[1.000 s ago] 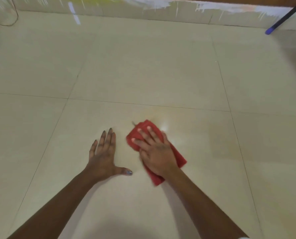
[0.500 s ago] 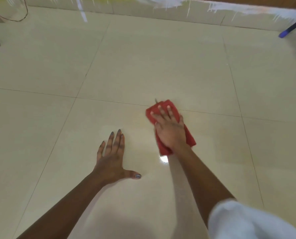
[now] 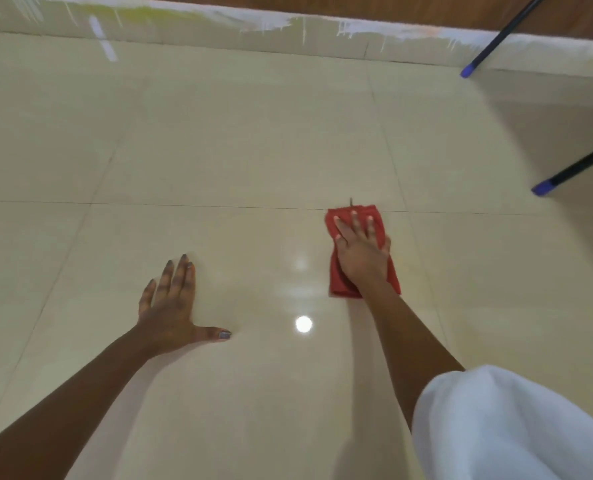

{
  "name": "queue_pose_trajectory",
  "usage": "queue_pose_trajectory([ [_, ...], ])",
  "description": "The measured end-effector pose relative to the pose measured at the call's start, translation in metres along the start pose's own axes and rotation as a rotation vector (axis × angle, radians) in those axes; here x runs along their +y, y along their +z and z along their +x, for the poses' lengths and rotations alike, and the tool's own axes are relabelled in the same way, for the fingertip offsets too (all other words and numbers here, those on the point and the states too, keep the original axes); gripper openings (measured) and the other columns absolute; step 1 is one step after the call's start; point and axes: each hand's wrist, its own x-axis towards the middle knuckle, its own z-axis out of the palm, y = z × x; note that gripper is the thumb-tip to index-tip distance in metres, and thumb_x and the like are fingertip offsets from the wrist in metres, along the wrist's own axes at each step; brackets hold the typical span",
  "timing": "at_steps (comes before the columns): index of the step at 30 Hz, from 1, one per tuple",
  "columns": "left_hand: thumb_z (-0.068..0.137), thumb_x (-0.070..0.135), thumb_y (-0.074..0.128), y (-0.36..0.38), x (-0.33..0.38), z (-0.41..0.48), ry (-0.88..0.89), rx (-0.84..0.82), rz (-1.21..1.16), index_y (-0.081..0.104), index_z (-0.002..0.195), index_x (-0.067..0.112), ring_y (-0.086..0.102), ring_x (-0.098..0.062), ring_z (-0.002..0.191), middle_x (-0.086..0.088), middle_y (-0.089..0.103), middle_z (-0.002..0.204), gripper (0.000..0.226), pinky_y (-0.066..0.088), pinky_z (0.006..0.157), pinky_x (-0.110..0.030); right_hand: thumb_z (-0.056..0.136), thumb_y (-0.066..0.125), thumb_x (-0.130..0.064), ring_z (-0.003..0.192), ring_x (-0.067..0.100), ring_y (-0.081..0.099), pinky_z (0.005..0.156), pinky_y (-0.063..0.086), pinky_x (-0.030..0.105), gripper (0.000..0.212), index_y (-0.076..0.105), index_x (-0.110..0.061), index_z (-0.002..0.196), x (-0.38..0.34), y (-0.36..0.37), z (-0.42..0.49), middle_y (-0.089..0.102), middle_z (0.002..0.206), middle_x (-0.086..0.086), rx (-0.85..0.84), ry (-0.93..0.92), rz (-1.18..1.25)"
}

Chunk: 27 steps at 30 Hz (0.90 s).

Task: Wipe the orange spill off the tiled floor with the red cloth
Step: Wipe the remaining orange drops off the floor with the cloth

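Note:
The folded red cloth (image 3: 336,282) lies flat on the cream tiled floor (image 3: 239,140), just below a grout line right of centre. My right hand (image 3: 359,252) presses down on it, palm flat and fingers spread over its far end. My left hand (image 3: 174,306) rests palm down on the bare tile to the left, fingers apart, holding nothing. No orange spill shows on the tiles around the cloth; whatever is under the cloth is hidden.
Two dark furniture legs with blue tips (image 3: 470,69) (image 3: 544,187) stand at the upper right. A paint-streaked skirting (image 3: 288,32) runs along the far wall. White fabric (image 3: 516,427) fills the lower right corner. A lamp reflection (image 3: 303,323) shines on the tile.
My right hand has pushed the cloth forward and to the right, up to the grout line. My left hand has stayed planted on the tile.

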Motion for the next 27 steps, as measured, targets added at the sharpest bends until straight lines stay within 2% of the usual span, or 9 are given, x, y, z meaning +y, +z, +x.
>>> queue_pose_trajectory([
  [3,0.044,0.092,0.052,-0.007,0.013,-0.003,-0.023,-0.015,-0.012,-0.019,0.145,0.013,-0.030,-0.016,0.139,0.002,-0.033,0.151,0.146,-0.008,0.116,-0.043,0.100,0.020,-0.037,0.145,0.017,-0.010,0.113,-0.003,0.053,0.048,0.012,-0.041,0.147,0.027,0.000,-0.035,-0.005,0.159,-0.009,0.024,0.086,0.027],
  [5,0.044,0.093,0.048,-0.008,0.041,-0.001,0.051,0.002,0.014,-0.018,0.145,0.012,-0.027,-0.019,0.140,-0.004,-0.027,0.154,0.145,-0.009,0.115,-0.044,0.100,0.019,-0.038,0.145,0.018,-0.011,0.113,-0.003,0.053,0.048,0.010,-0.041,0.147,0.034,0.005,-0.053,-0.005,0.159,-0.008,0.033,0.098,0.029],
  [7,0.045,0.094,0.043,-0.001,0.089,0.002,0.236,-0.010,0.055,-0.020,0.144,0.012,-0.032,-0.018,0.136,-0.006,-0.026,0.154,0.143,-0.014,0.113,-0.042,0.100,0.018,-0.041,0.145,0.020,-0.012,0.112,-0.003,0.055,0.048,0.008,-0.042,0.147,0.039,0.008,-0.062,-0.005,0.159,-0.008,0.029,0.051,0.002],
  [9,0.054,0.090,0.048,0.009,0.142,0.008,0.368,-0.046,0.025,-0.020,0.144,0.013,-0.037,-0.015,0.130,-0.006,-0.028,0.154,0.137,-0.018,0.111,-0.041,0.099,0.017,-0.044,0.145,0.020,-0.011,0.112,-0.002,0.056,0.048,0.009,-0.044,0.147,0.047,0.008,-0.059,-0.004,0.159,-0.009,0.039,-0.054,-0.042],
  [12,0.052,0.091,0.046,0.027,0.194,0.022,0.339,-0.072,0.023,-0.026,0.142,0.017,-0.045,-0.017,0.126,0.000,-0.041,0.145,0.137,-0.023,0.109,-0.047,0.099,0.017,-0.045,0.145,0.019,-0.009,0.111,-0.002,0.058,0.048,0.009,-0.047,0.145,0.073,0.002,-0.029,-0.003,0.159,-0.012,0.044,-0.147,-0.094],
  [14,0.044,0.096,0.037,0.037,0.200,0.027,0.282,-0.047,0.079,-0.028,0.141,0.020,-0.051,-0.019,0.123,0.004,-0.048,0.139,0.140,-0.023,0.107,-0.051,0.098,0.019,-0.044,0.146,0.019,-0.006,0.111,-0.002,0.058,0.048,0.011,-0.047,0.145,0.092,-0.006,-0.005,-0.001,0.159,-0.011,0.057,-0.096,-0.075],
  [17,0.043,0.097,0.035,0.037,0.197,0.026,0.281,-0.057,0.107,-0.028,0.141,0.021,-0.052,-0.018,0.121,0.006,-0.050,0.138,0.139,-0.023,0.108,-0.050,0.098,0.019,-0.044,0.146,0.018,-0.004,0.112,-0.001,0.057,0.048,0.015,-0.045,0.146,0.124,-0.017,0.006,0.002,0.159,-0.010,0.095,0.051,-0.045],
  [23,0.044,0.097,0.032,0.030,0.202,0.020,0.288,-0.067,0.107,-0.028,0.141,0.021,-0.055,-0.016,0.116,0.010,-0.057,0.127,0.137,-0.023,0.107,-0.049,0.099,0.018,-0.041,0.146,0.019,-0.005,0.112,-0.002,0.056,0.049,0.010,-0.042,0.147,0.156,-0.012,-0.068,0.002,0.159,-0.007,0.167,0.404,0.044],
  [27,0.055,0.091,0.041,0.023,0.203,0.013,0.298,-0.060,0.103,-0.022,0.144,0.018,-0.041,-0.020,0.132,0.003,-0.041,0.145,0.131,-0.019,0.110,-0.050,0.099,0.021,-0.040,0.146,0.021,-0.004,0.112,0.001,0.055,0.050,0.010,-0.043,0.147,0.137,0.009,-0.139,0.004,0.159,-0.006,0.169,0.368,0.034],
])
